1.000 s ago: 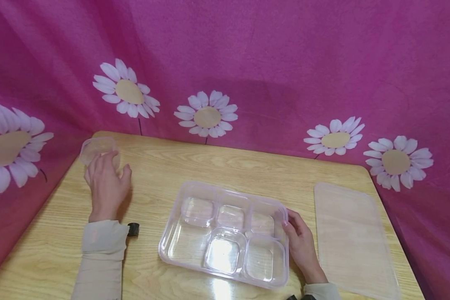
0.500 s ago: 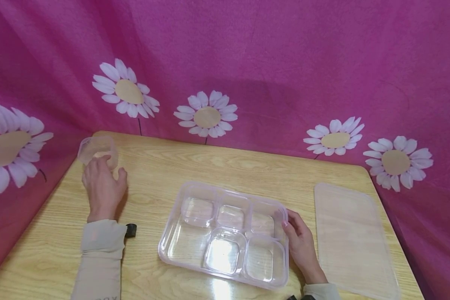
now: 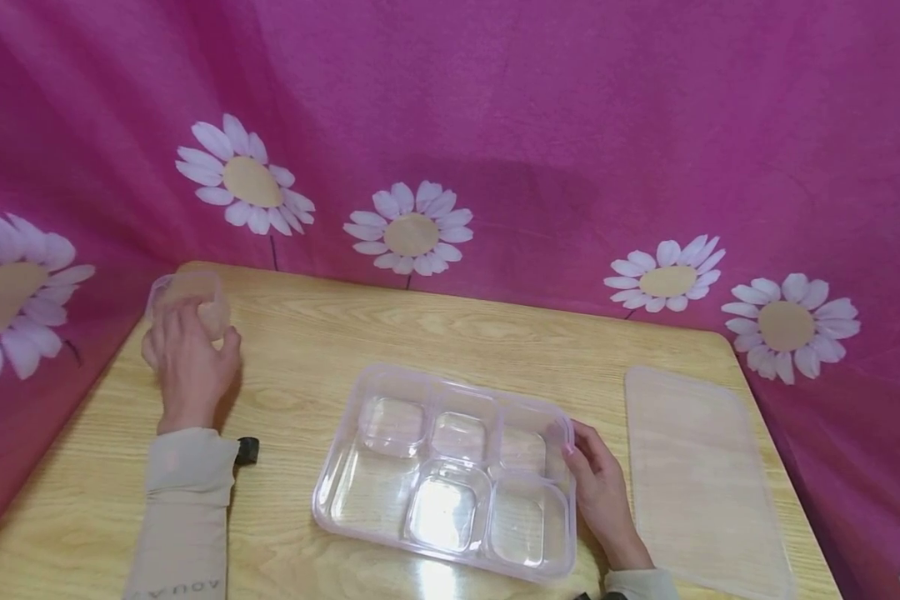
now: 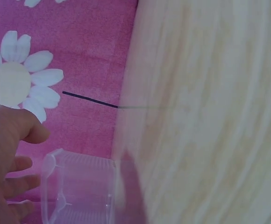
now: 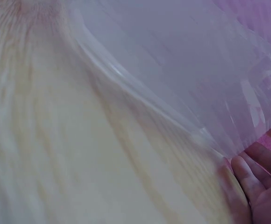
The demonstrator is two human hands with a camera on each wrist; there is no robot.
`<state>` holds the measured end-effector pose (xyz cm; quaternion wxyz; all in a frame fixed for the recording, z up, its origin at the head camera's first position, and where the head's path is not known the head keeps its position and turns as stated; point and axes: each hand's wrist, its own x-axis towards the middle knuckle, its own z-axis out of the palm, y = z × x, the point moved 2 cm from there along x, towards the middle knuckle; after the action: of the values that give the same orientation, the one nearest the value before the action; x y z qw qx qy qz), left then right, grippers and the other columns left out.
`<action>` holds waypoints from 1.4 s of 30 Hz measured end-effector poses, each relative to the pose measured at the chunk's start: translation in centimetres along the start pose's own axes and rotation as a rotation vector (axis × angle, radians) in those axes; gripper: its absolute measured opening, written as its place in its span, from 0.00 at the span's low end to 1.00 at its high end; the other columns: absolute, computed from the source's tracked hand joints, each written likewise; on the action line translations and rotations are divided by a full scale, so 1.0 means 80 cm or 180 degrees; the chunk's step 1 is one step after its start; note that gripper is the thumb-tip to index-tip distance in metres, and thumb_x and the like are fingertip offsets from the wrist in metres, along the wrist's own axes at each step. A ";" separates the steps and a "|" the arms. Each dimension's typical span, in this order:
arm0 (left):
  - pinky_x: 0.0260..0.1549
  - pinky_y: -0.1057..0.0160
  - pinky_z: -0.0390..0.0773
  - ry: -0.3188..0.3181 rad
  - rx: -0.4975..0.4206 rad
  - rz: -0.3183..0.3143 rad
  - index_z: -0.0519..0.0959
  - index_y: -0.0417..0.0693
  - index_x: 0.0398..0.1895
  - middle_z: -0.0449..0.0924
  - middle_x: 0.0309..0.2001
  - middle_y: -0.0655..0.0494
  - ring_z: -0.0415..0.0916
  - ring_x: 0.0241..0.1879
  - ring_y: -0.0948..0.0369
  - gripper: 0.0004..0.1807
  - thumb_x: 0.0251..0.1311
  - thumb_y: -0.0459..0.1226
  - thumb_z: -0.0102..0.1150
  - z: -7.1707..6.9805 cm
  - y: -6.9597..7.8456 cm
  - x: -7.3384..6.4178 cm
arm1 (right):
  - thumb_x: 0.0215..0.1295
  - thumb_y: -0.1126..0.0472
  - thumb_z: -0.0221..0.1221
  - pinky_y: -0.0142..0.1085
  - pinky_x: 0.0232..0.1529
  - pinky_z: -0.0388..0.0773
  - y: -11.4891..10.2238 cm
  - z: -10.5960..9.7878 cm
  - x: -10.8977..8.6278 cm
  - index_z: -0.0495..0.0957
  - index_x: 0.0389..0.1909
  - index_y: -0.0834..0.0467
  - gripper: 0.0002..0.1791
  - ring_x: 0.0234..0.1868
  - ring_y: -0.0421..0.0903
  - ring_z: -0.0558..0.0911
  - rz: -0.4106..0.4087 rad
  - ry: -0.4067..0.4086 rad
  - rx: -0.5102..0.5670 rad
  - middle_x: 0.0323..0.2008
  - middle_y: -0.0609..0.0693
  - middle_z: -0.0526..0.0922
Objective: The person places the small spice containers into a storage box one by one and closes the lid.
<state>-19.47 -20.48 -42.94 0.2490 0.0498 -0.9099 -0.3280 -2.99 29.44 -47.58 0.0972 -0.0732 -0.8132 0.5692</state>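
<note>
At the table's far left corner stands a small clear plastic tub (image 3: 208, 287). My left hand (image 3: 187, 358) is right over its near rim, thumb spread away from the fingers. In the left wrist view, the left fingertips (image 4: 30, 181) are at the rim of the tub (image 4: 84, 186), not curled round it. A large clear plastic box (image 3: 367, 500) with a pinkish rim sits at the middle front, with several small square tubs (image 3: 444, 512) inside it. My right hand (image 3: 603, 492) holds its right side, thumb at the rim and fingers along the outer wall.
A flat translucent lid (image 3: 705, 483) lies on the wooden table (image 3: 292, 350) to the right of the right hand. A pink cloth (image 3: 525, 100) with white flowers hangs behind the table and along both sides.
The left hand has shifted slightly left over the small tub. The right hand stays at the large box. The head view has turned a little.
</note>
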 end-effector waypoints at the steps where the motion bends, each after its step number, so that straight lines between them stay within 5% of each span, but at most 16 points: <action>1: 0.69 0.31 0.48 -0.0038 0.0009 -0.0016 0.71 0.29 0.63 0.71 0.64 0.28 0.52 0.78 0.35 0.28 0.62 0.37 0.56 0.000 -0.001 0.001 | 0.78 0.65 0.52 0.19 0.51 0.77 0.000 0.000 0.000 0.75 0.63 0.66 0.18 0.50 0.27 0.81 -0.0010 -0.0005 0.0006 0.50 0.31 0.83; 4: 0.69 0.29 0.43 -0.0240 0.0061 -0.0144 0.70 0.29 0.65 0.69 0.68 0.28 0.41 0.83 0.38 0.29 0.64 0.39 0.54 -0.002 -0.004 0.001 | 0.78 0.65 0.52 0.19 0.52 0.77 0.001 0.001 0.000 0.75 0.63 0.66 0.18 0.50 0.28 0.81 -0.0025 -0.0013 0.0012 0.50 0.32 0.83; 9: 0.67 0.26 0.49 -0.0457 0.0140 -0.0266 0.70 0.28 0.66 0.66 0.68 0.24 0.41 0.82 0.38 0.30 0.66 0.40 0.53 -0.005 -0.008 0.001 | 0.78 0.65 0.52 0.20 0.51 0.77 0.000 0.000 0.001 0.75 0.63 0.65 0.18 0.50 0.28 0.82 -0.0035 -0.0008 -0.0019 0.50 0.32 0.83; 16: 0.59 0.31 0.62 -0.0257 0.0196 -0.0224 0.78 0.27 0.54 0.75 0.55 0.24 0.60 0.66 0.32 0.22 0.68 0.38 0.52 -0.005 -0.007 -0.002 | 0.78 0.65 0.52 0.21 0.51 0.78 -0.001 0.000 0.001 0.75 0.63 0.64 0.17 0.51 0.28 0.82 -0.0059 -0.0009 -0.0025 0.51 0.33 0.83; 20: 0.62 0.38 0.62 -0.0122 0.0188 0.0027 0.81 0.25 0.46 0.80 0.45 0.23 0.67 0.56 0.32 0.18 0.69 0.36 0.53 -0.004 -0.006 -0.003 | 0.78 0.65 0.52 0.20 0.51 0.77 0.000 0.000 0.001 0.75 0.63 0.64 0.17 0.50 0.28 0.81 -0.0058 -0.0011 -0.0045 0.51 0.36 0.83; 34: 0.54 0.42 0.63 -0.0206 0.0177 0.0140 0.83 0.28 0.40 0.81 0.40 0.26 0.68 0.48 0.32 0.16 0.65 0.36 0.54 0.001 -0.002 -0.007 | 0.78 0.65 0.52 0.18 0.53 0.76 0.003 0.001 0.001 0.75 0.62 0.66 0.17 0.52 0.25 0.81 -0.0100 0.0003 -0.0069 0.52 0.36 0.83; 42: 0.52 0.42 0.65 -0.0311 0.0257 0.0188 0.85 0.29 0.41 0.83 0.41 0.27 0.69 0.47 0.33 0.18 0.65 0.37 0.54 0.000 0.004 -0.007 | 0.79 0.64 0.51 0.17 0.53 0.75 0.000 0.001 0.000 0.74 0.64 0.65 0.18 0.52 0.24 0.80 -0.0013 -0.0009 -0.0120 0.59 0.67 0.82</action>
<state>-18.98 -20.05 -43.00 0.2117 0.0168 -0.9345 -0.2856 -2.98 29.40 -47.62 0.0958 -0.0725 -0.8240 0.5537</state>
